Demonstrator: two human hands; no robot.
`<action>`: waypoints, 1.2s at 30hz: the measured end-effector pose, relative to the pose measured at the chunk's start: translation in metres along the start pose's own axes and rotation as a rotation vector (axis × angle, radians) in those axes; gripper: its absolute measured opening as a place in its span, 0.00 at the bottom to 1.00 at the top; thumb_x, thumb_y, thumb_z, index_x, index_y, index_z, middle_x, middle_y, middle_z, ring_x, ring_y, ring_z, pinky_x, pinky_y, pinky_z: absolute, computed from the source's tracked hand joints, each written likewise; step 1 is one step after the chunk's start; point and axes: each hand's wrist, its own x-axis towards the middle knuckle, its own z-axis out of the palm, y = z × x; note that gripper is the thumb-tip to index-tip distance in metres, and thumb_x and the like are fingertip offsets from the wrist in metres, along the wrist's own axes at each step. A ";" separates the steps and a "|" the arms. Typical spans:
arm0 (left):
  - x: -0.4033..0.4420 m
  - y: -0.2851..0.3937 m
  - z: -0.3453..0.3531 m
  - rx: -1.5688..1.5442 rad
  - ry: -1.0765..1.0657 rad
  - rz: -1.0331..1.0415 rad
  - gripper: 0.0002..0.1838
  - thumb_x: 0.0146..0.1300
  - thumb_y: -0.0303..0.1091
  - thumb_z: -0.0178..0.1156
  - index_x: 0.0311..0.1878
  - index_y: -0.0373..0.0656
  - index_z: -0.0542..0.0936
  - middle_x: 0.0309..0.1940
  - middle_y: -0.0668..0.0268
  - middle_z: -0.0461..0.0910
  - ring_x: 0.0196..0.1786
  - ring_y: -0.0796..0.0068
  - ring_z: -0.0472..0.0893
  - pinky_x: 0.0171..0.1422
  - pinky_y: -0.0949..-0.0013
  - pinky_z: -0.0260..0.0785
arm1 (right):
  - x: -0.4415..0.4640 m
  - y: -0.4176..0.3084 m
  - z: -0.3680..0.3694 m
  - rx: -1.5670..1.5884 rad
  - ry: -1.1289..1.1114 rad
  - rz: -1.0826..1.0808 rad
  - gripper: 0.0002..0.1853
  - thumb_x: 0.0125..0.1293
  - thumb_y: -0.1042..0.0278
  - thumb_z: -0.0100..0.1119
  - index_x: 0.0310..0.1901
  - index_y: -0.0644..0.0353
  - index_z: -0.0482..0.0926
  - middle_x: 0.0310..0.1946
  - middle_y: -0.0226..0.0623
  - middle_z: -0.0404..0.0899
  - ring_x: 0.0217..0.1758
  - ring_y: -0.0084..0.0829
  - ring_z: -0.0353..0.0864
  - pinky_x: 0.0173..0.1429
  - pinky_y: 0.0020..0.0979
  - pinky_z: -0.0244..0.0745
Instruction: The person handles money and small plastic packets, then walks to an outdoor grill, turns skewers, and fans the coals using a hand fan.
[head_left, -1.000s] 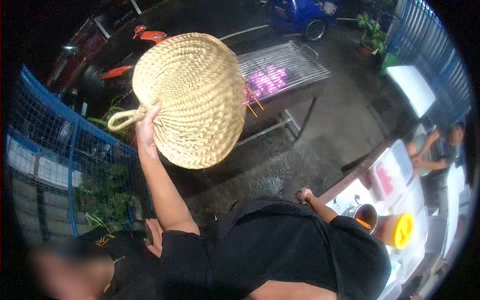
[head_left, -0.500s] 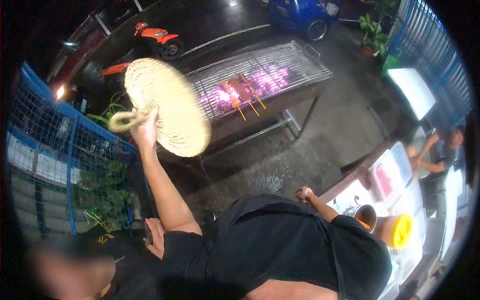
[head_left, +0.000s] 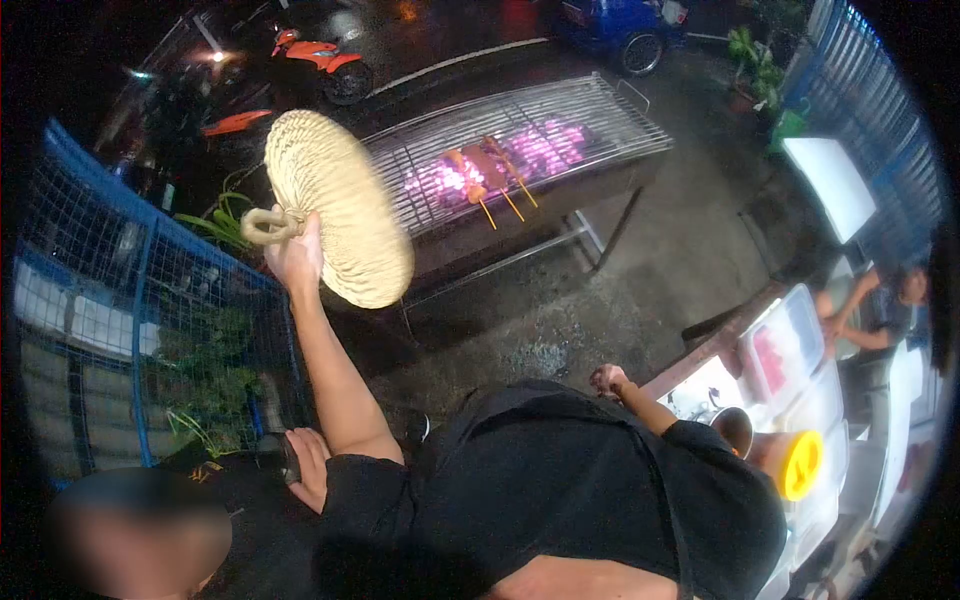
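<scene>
My left hand point(head_left: 298, 258) is closed round the base of a woven straw fan point(head_left: 335, 205), whose looped handle sticks out to the left. The fan is raised left of the grill point(head_left: 560, 200), seen partly edge-on and slightly blurred. Several skewers point(head_left: 490, 172) lie on the grate over glowing coals, their sticks pointing towards me. My right hand point(head_left: 607, 380) is low beside the table corner, fingers curled; what it holds, if anything, is hidden.
At the right, a table point(head_left: 708, 382) bears a plastic tub point(head_left: 780, 345), a metal pot point(head_left: 735, 430) and a yellow-lidded container point(head_left: 800, 465). A co-worker point(head_left: 140, 530) stands close at lower left; another person point(head_left: 880, 315) is at far right. Blue mesh fence point(head_left: 145, 330) runs left.
The fan has swung left from its broad, face-on position and turned partly edge-on, uncovering the skewers and more of the grill. My right hand has barely moved.
</scene>
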 end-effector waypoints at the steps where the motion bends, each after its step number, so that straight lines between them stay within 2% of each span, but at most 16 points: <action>1: -0.003 0.010 -0.003 0.101 0.009 0.023 0.34 0.52 0.27 0.66 0.63 0.32 0.66 0.50 0.50 0.77 0.54 0.61 0.76 0.58 0.66 0.68 | -0.007 -0.010 -0.006 -0.001 0.004 -0.003 0.13 0.59 0.65 0.54 0.44 0.56 0.82 0.32 0.32 0.85 0.34 0.30 0.84 0.37 0.30 0.80; 4: -0.007 0.019 -0.011 -0.984 -0.353 -0.220 0.35 0.52 0.27 0.66 0.64 0.32 0.65 0.50 0.48 0.77 0.55 0.62 0.76 0.59 0.68 0.68 | -0.010 -0.008 -0.006 -0.155 0.078 -0.025 0.13 0.58 0.62 0.56 0.42 0.56 0.82 0.31 0.32 0.84 0.33 0.30 0.83 0.36 0.30 0.79; 7: -0.008 0.028 -0.012 -0.664 -0.251 -0.221 0.36 0.52 0.27 0.66 0.65 0.32 0.64 0.51 0.49 0.76 0.55 0.62 0.76 0.59 0.68 0.69 | 0.018 0.022 0.004 -0.542 0.130 -0.456 0.11 0.57 0.66 0.57 0.40 0.56 0.83 0.33 0.32 0.85 0.33 0.28 0.83 0.36 0.30 0.79; 8: 0.002 -0.001 0.005 0.013 0.027 -0.042 0.36 0.52 0.27 0.66 0.65 0.32 0.64 0.53 0.51 0.75 0.53 0.65 0.77 0.56 0.69 0.70 | -0.001 0.003 -0.006 -0.460 0.079 -0.375 0.12 0.53 0.66 0.56 0.39 0.53 0.83 0.36 0.35 0.83 0.38 0.34 0.82 0.41 0.32 0.78; 13: -0.005 0.012 -0.005 -1.007 -0.392 -0.253 0.35 0.52 0.29 0.68 0.62 0.28 0.66 0.53 0.56 0.75 0.51 0.68 0.77 0.55 0.67 0.71 | -0.010 -0.004 -0.010 -0.137 0.045 -0.096 0.14 0.47 0.66 0.56 0.38 0.48 0.83 0.41 0.36 0.82 0.44 0.39 0.81 0.46 0.34 0.77; 15: 0.001 -0.012 0.008 -0.936 -0.379 -0.352 0.32 0.52 0.26 0.66 0.61 0.30 0.68 0.51 0.57 0.76 0.51 0.68 0.78 0.54 0.67 0.71 | 0.000 0.001 -0.007 -0.316 0.016 -0.159 0.16 0.52 0.67 0.63 0.45 0.55 0.82 0.39 0.34 0.85 0.38 0.27 0.84 0.43 0.29 0.79; 16: 0.000 -0.006 0.011 -0.386 -0.137 -0.171 0.30 0.53 0.24 0.65 0.60 0.31 0.69 0.51 0.57 0.77 0.50 0.68 0.78 0.54 0.68 0.71 | -0.002 0.000 -0.005 -0.316 0.012 -0.159 0.16 0.52 0.67 0.63 0.45 0.55 0.82 0.39 0.34 0.85 0.38 0.27 0.84 0.43 0.29 0.79; 19: -0.004 0.013 0.004 0.165 0.052 0.018 0.29 0.53 0.25 0.63 0.60 0.31 0.69 0.50 0.55 0.77 0.51 0.65 0.78 0.56 0.66 0.70 | -0.008 -0.005 -0.015 -0.313 0.034 -0.218 0.16 0.51 0.66 0.63 0.45 0.55 0.82 0.38 0.35 0.85 0.38 0.28 0.84 0.43 0.29 0.79; 22: -0.005 0.011 -0.004 -1.021 -0.403 -0.290 0.36 0.51 0.35 0.66 0.62 0.28 0.66 0.51 0.50 0.76 0.55 0.63 0.75 0.61 0.65 0.67 | -0.018 -0.008 -0.013 -0.594 0.050 -0.305 0.18 0.51 0.64 0.62 0.45 0.57 0.81 0.38 0.38 0.84 0.38 0.31 0.84 0.44 0.31 0.79; 23: -0.003 0.001 0.001 -1.018 -0.400 -0.294 0.36 0.51 0.35 0.66 0.62 0.28 0.66 0.51 0.50 0.76 0.55 0.63 0.75 0.61 0.65 0.67 | -0.012 -0.003 -0.013 -0.585 0.038 -0.360 0.17 0.52 0.63 0.61 0.45 0.57 0.81 0.38 0.38 0.84 0.38 0.33 0.84 0.43 0.32 0.79; 26: 0.002 -0.004 0.012 0.055 0.038 -0.028 0.28 0.55 0.21 0.62 0.60 0.31 0.68 0.57 0.53 0.72 0.53 0.67 0.77 0.54 0.67 0.72 | -0.012 -0.007 -0.012 -0.361 0.027 -0.283 0.15 0.55 0.63 0.59 0.44 0.57 0.82 0.36 0.38 0.84 0.38 0.35 0.83 0.43 0.34 0.78; 27: -0.001 0.002 0.010 0.054 0.039 -0.028 0.28 0.55 0.21 0.62 0.60 0.31 0.68 0.57 0.53 0.72 0.53 0.67 0.77 0.54 0.67 0.72 | -0.016 -0.013 -0.015 -0.146 0.033 -0.147 0.14 0.57 0.63 0.56 0.43 0.56 0.82 0.35 0.37 0.84 0.37 0.34 0.83 0.42 0.35 0.78; 30: -0.004 0.020 -0.005 -1.047 -0.358 -0.268 0.30 0.54 0.21 0.62 0.62 0.31 0.66 0.56 0.54 0.72 0.53 0.67 0.77 0.55 0.67 0.72 | -0.024 -0.029 -0.023 -0.256 0.021 -0.183 0.13 0.58 0.64 0.54 0.41 0.57 0.83 0.34 0.35 0.85 0.37 0.32 0.83 0.42 0.34 0.78; 33: 0.001 0.006 -0.001 -0.762 -0.321 -0.239 0.30 0.54 0.21 0.62 0.62 0.31 0.65 0.54 0.54 0.74 0.52 0.67 0.77 0.55 0.67 0.72 | -0.033 -0.032 -0.027 -0.381 0.006 -0.357 0.12 0.59 0.65 0.52 0.39 0.57 0.84 0.33 0.34 0.85 0.36 0.30 0.83 0.41 0.33 0.78; 34: -0.002 0.006 0.008 -0.448 -0.036 -0.221 0.31 0.54 0.20 0.62 0.62 0.31 0.65 0.52 0.55 0.75 0.50 0.68 0.77 0.54 0.67 0.72 | -0.033 -0.032 -0.026 -0.409 0.004 -0.413 0.12 0.60 0.66 0.51 0.39 0.57 0.84 0.33 0.34 0.85 0.36 0.30 0.83 0.40 0.33 0.78; 36: -0.010 0.027 -0.003 -0.520 -0.096 -0.175 0.30 0.54 0.20 0.61 0.62 0.31 0.65 0.51 0.55 0.76 0.50 0.68 0.78 0.54 0.68 0.72 | -0.016 -0.019 -0.021 -0.351 -0.017 -0.331 0.11 0.58 0.66 0.54 0.39 0.56 0.84 0.34 0.33 0.85 0.36 0.31 0.84 0.41 0.33 0.78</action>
